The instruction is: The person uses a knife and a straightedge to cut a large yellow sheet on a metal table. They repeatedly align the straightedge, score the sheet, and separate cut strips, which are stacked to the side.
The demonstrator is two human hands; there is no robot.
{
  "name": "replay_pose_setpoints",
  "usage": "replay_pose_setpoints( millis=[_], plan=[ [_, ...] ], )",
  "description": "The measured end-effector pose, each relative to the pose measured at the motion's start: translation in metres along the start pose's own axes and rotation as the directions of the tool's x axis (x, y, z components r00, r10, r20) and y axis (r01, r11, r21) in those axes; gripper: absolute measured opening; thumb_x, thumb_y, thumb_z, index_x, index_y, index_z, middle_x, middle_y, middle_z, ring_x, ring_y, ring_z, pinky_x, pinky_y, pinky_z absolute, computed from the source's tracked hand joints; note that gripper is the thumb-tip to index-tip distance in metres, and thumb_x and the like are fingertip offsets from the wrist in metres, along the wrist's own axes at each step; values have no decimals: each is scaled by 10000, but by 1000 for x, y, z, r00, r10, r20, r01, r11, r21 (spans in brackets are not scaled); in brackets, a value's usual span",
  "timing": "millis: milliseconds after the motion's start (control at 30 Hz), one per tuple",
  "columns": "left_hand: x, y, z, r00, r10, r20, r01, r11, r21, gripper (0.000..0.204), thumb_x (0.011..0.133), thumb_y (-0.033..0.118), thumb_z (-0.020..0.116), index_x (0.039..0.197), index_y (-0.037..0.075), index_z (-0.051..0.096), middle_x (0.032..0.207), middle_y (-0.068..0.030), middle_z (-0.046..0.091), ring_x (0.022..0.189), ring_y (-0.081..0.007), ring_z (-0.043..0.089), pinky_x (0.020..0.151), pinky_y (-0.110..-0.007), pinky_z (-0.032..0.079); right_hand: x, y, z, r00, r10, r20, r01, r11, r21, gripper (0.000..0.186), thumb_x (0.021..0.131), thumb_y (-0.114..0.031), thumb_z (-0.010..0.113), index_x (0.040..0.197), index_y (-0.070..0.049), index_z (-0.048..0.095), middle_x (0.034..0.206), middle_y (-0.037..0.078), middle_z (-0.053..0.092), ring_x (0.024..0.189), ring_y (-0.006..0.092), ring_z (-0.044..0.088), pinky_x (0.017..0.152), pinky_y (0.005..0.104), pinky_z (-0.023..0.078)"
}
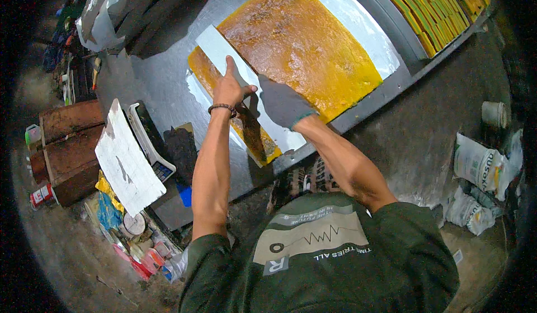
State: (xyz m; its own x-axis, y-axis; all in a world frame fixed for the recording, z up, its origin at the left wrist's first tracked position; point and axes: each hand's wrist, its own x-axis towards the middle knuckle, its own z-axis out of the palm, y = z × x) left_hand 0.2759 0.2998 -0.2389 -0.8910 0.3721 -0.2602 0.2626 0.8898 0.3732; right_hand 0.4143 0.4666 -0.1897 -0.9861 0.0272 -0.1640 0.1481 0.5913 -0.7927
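A large yellow-orange, glossy sheet (302, 39) lies over white backing on a grey metal table (145, 72). A long pale straight strip (215, 43) crosses it diagonally, with a narrower yellow section (201, 72) on its left side. My left hand (232, 89), bare with a beaded bracelet, presses on the strip, thumb and forefinger spread apart. My right hand (282, 100), in a grey glove, is against the strip's right edge, just beside the left. Its fingers look curled; whatever they hold is hidden.
Stacked yellow-green slabs (419, 11) fill a tray at upper right. A white board (126, 156) and calculator (159, 167) sit at left, beside brown boxes (72, 140). Cluttered containers (151, 257) lie lower left. White sacks (481, 162) stand right, and plastic-wrapped material (100, 17) sits upper left.
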Motion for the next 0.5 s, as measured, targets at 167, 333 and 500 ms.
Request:
replay_pose_setpoints(
  millis=[167, 333, 500],
  plan=[
    [-3, 7, -3, 1000, 1, 7, -1, 1000, -16, 1297, 641, 370, 954, 1612, 23, 168, 1023, -343, 699, 1008, -486, 687, 889, -502, 546, -17, 8, 3, 991, 87, 97, -86, 996, -13, 278, 984, -112, 487, 1212, 45, 495, 932, 336, 670, 888, 515, 661, 759, 599, 509],
    [-6, 10, -11, 1000, 12, 16, -13, 999, 41, 1282, 653, 379, 943, 1609, 18, 169, 1028, -343, 699, 1006, -492, 686, 875, -501, 547, -18, 6, 1, 999, -47, -11, 48, 998, 45, 304, 994, -133, 499, 1248, 33, 480, 914, 328, 671, 872, 515, 661, 737, 586, 509],
    [-6, 12, -11, 1000, 4, 27, -5, 999, 43, 1279, 662, 378, 937, 1608, 12, 158, 1044, -347, 697, 1026, -479, 688, 905, -491, 547, -49, 11, 0, 988, 87, 125, -82, 996, -38, 323, 998, -147, 510, 1267, 30, 478, 891, 316, 673, 865, 509, 666, 744, 587, 513]
  ],
)
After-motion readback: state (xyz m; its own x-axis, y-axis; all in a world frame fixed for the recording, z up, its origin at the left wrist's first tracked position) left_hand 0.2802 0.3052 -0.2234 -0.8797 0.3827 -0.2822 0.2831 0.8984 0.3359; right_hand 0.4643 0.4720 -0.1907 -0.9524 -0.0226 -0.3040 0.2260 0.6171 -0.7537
